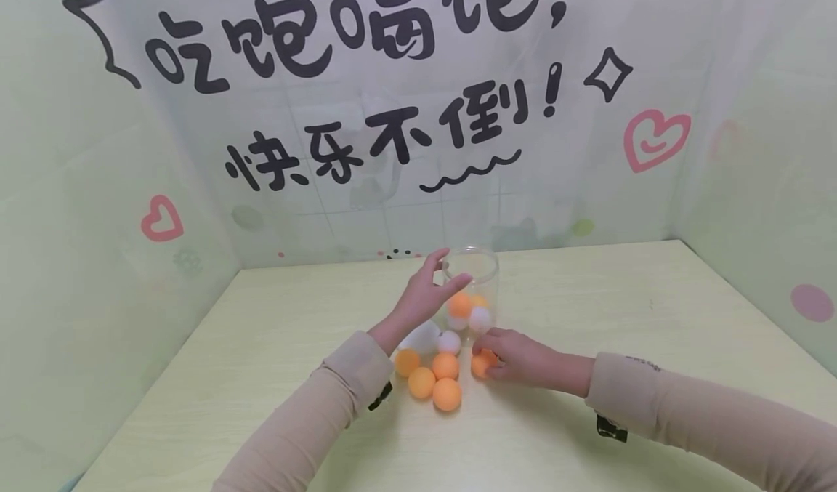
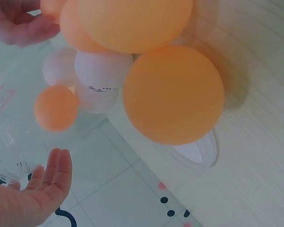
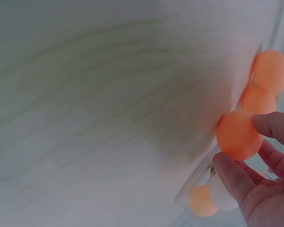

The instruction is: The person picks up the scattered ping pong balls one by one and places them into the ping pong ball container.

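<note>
bordering walls (image 1: 771,187), head view: they meet the table (image 1: 601,296) at its back edge and both sides; tabletop extends left and right of the loose balls (image 1: 421,383).
clear jar (image 1: 492,288), head view: upright, in from the back edge; long axis vertical, mouth up; orange and white balls inside.
left hand (image 1: 423,299), head view: wide, thumb and fingers spread at the clear jar's left side; grip pressure cannot be told.
right hand (image 1: 526,359), head view: pinching an orange ball (image 1: 482,367) near the jar's base.
table edge, left wrist view: diagonal, with tabletop to the right.
left fingers, left wrist view: extended, near the jar's rim.
right fingertips, right wrist view: narrowed on the orange ball; tabletop fills the left.
</note>
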`<state>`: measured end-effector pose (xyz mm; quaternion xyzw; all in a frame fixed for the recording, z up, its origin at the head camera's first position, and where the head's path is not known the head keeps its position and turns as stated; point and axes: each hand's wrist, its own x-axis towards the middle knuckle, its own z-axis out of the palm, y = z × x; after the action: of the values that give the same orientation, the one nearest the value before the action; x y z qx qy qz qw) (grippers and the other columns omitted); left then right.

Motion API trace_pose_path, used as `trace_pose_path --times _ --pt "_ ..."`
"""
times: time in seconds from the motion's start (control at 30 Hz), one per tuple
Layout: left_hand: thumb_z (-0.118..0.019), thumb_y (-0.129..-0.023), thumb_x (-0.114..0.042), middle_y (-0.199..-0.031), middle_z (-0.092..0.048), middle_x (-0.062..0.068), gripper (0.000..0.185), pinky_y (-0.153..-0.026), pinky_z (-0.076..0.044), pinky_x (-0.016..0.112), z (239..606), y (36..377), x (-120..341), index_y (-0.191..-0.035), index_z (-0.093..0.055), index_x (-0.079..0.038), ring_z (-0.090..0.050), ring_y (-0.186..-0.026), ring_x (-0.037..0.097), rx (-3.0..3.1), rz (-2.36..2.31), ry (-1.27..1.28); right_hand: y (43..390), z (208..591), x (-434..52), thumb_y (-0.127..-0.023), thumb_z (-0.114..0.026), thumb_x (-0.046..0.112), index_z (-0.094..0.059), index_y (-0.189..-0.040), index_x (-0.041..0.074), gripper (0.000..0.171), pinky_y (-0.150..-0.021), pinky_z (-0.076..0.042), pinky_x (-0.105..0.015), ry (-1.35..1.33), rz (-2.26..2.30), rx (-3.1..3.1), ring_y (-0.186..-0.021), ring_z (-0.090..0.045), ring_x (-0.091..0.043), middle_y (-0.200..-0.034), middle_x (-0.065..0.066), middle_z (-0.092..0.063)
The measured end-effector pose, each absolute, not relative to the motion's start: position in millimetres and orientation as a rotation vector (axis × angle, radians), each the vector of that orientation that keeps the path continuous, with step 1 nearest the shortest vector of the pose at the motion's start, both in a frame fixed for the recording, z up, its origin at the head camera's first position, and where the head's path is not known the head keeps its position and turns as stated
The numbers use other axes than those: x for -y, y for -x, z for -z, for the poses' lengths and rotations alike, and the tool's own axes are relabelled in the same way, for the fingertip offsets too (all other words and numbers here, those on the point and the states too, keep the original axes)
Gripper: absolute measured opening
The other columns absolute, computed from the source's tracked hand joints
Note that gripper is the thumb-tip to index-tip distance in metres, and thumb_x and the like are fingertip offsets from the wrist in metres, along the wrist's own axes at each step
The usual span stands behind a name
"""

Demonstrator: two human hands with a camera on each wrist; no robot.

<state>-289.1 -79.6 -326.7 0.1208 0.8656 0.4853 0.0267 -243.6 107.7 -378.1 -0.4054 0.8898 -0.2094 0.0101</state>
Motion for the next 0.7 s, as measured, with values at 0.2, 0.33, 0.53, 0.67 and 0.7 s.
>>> trace_pose_path --times 0.2,0.33,0.53,0.67,0.7 --pt "-0.059 -0.083 -0.051 -0.140 -0.039 0.013 0.074 -0.091 -0.043 0.046 327.4 289.4 79.9 -0.143 -0.026 -0.022 -0.056 -0.105 0.031 -2.684 -1.498 -0.366 241.3 378.0 -107.0 -0.079 -0.067 0.005 -0.060 -0.100 0.004 0.023 -0.065 -0.042 -0.021 1.207 0.661 -2.749 -0.072 -0.046 -0.010 -0.088 -0.001 -0.057" --pt "-0.059 -0.083 -0.051 -0.140 -0.039 0.013 0.074 -0.091 -0.043 0.046 327.4 289.2 79.8 -0.143 -0.027 -0.023 -0.056 -0.105 0.031 -2.687 -1.494 -0.360 240.9 377.7 -106.9 -0.079 -0.067 0.005 -0.060 -0.103 0.003 0.026 -0.066 -0.043 -0.022 1.171 0.666 -2.719 -0.073 -0.046 -0.011 -0.090 -0.001 -0.057" --pt "-0.059 -0.083 -0.051 -0.140 -0.038 0.013 0.074 -0.092 -0.043 0.046 327.3 289.2 79.3 -0.143 -0.026 -0.023 -0.055 -0.106 0.032 -2.682 -1.493 -0.361 241.4 378.6 -107.4 -0.078 -0.067 0.005 -0.060 -0.105 0.003 0.028 -0.066 -0.041 -0.023 1.125 0.673 -2.689 -0.075 -0.046 -0.011 -0.091 0.000 -0.057" --pt "-0.058 -0.084 -0.050 -0.140 -0.038 0.013 0.073 -0.092 -0.043 0.046 327.2 289.4 79.4 -0.144 -0.026 -0.022 -0.055 -0.106 0.032 -2.676 -1.495 -0.374 242.8 376.5 -108.8 -0.077 -0.067 0.005 -0.060 -0.104 0.002 0.028 -0.066 -0.041 -0.022 1.132 0.659 -2.693 -0.073 -0.046 -0.010 -0.089 0.000 -0.058" --pt "-0.058 -0.084 -0.050 -0.140 -0.038 0.013 0.073 -0.092 -0.042 0.046 327.2 289.4 79.5 -0.144 -0.026 -0.022 -0.055 -0.106 0.032 -2.674 -1.495 -0.376 243.0 375.5 -109.2 -0.077 -0.067 0.005 -0.061 -0.104 0.002 0.028 -0.065 -0.041 -0.022 1.129 0.659 -2.693 -0.073 -0.046 -0.010 -0.089 0.001 -0.058"
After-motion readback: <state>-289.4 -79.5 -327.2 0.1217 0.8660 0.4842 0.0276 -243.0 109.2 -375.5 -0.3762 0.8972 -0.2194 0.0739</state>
